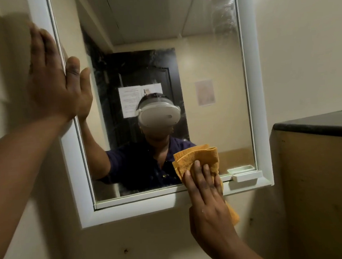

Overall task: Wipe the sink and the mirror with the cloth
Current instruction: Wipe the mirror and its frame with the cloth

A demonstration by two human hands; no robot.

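A white-framed mirror (212, 69) hangs on the cream wall, tilted in this view. My right hand (207, 200) presses a folded orange cloth (193, 158) flat against the glass near the bottom edge, right of centre. Part of the cloth hangs below the frame under my palm. My left hand (53, 81) rests flat, fingers spread, on the mirror's left frame, thumb over the glass. Smeared streaks show at the glass's top right corner. The sink is out of view.
A small white tray (246, 176) sits on the mirror's lower right ledge. A tall beige cabinet with a dark top (317, 126) stands close on the right. The mirror reflects a person wearing a headset, a dark door with papers, and the ceiling.
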